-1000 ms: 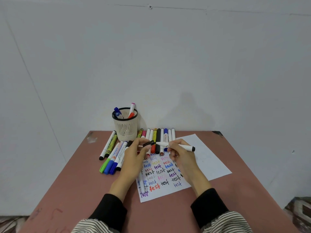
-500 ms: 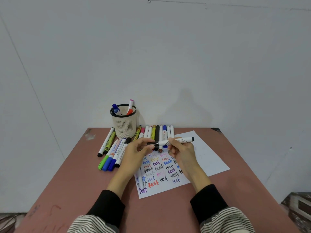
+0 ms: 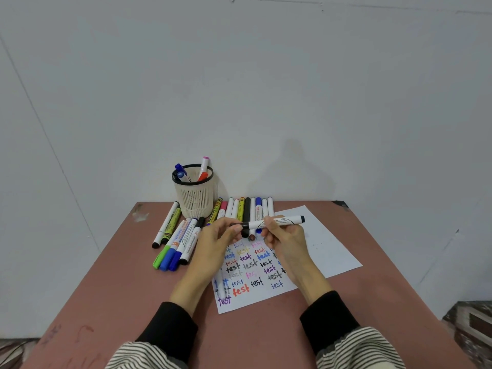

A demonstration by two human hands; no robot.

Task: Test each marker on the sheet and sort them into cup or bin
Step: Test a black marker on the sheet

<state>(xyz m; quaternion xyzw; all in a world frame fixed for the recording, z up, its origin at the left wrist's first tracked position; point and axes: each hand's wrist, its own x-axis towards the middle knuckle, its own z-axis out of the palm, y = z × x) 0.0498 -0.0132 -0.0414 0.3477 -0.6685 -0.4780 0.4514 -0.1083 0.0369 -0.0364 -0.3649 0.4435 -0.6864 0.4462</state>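
1. Marker (image 3: 277,222), white barrel with black ends, is held in the air over the far part of the sheet (image 3: 319,251); its long axis runs nearly level, left to right, the capped end pointing left.
2. Right hand (image 3: 286,237) grips the barrel at mid-length, fingers curled round it. Left hand (image 3: 217,235) pinches the black cap (image 3: 238,224) at the marker's left end.
3. Sheet lies at a slant on the table (image 3: 119,302); its near-left half carries rows of "test" in many colours, its far-right half is blank, and its near edge lies well back from the table's front edge.
4. Left of the hands, a fan of markers (image 3: 177,243) lies flat on the table.
5. Beyond the hands, a row of markers (image 3: 247,209) lies side by side, long axes pointing toward the wall.
6. Far left, the mesh cup (image 3: 193,198) stands upright near the table's back edge with three markers in it.
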